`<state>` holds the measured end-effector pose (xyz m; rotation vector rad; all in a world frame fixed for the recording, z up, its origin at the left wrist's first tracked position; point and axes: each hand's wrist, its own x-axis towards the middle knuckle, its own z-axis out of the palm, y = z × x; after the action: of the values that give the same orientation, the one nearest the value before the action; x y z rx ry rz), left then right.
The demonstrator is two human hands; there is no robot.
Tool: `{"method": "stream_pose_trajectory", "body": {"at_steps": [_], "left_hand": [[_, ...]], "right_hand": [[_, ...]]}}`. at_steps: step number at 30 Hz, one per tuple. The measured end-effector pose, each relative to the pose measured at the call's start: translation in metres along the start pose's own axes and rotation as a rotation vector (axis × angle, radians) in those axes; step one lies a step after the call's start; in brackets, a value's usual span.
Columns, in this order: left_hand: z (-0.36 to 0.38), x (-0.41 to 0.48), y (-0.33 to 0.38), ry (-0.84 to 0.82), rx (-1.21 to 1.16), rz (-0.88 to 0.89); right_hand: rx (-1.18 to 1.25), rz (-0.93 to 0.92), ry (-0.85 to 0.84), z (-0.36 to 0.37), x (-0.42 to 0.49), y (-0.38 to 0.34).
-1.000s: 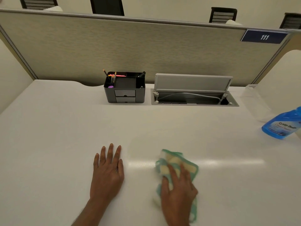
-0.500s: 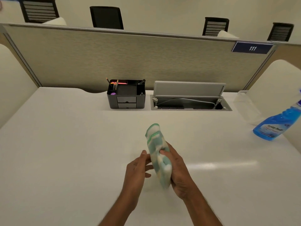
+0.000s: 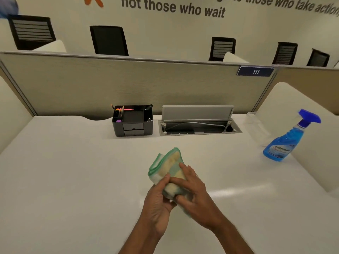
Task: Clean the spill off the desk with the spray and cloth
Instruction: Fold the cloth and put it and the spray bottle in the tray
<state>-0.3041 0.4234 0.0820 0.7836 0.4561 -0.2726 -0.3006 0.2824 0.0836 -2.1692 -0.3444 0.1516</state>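
Observation:
A folded green, yellow and white cloth is held up off the white desk, in front of me at the middle. My left hand grips its lower left side, thumb on the fabric. My right hand grips it from the right, fingers laid across the fold. A blue spray bottle with a blue trigger head stands upright at the far right of the desk, well apart from both hands. I see no spill on the desk surface.
A black desk organiser with pens stands at the back centre. Beside it an open grey cable hatch has its lid raised. A fabric partition closes the back; white side dividers stand left and right. A clear container sits back right.
The cloth was pressed flat on the desk under my right hand, with my left hand flat beside it. Now both hands hold it lifted and folded; the view has tilted up.

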Motion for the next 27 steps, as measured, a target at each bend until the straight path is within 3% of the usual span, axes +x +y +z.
{"method": "stream_pose_trajectory", "body": {"at_steps": [5,10,14,18,20,27], "left_hand": [[0.036,0.002,-0.019,0.018,-0.026,0.051],[0.095,0.017,-0.045,0.048,0.053,0.145],[0.157,0.041,-0.068,0.08,-0.044,0.176],[0.214,0.067,-0.093,0.033,-0.221,0.133],[0.243,0.079,-0.107,0.008,-0.255,0.114],[0.311,0.122,-0.118,0.081,0.198,0.231]], "right_hand": [[0.366,0.093,0.196,-0.021,-0.019,0.009],[0.396,0.192,0.26,-0.058,-0.017,0.033],[0.441,0.321,0.427,-0.111,-0.007,0.061],[0.792,0.527,0.498,-0.181,0.006,0.091],[0.926,0.508,0.517,-0.218,0.011,0.107],[0.591,0.278,0.627,-0.326,0.037,0.137]]}}
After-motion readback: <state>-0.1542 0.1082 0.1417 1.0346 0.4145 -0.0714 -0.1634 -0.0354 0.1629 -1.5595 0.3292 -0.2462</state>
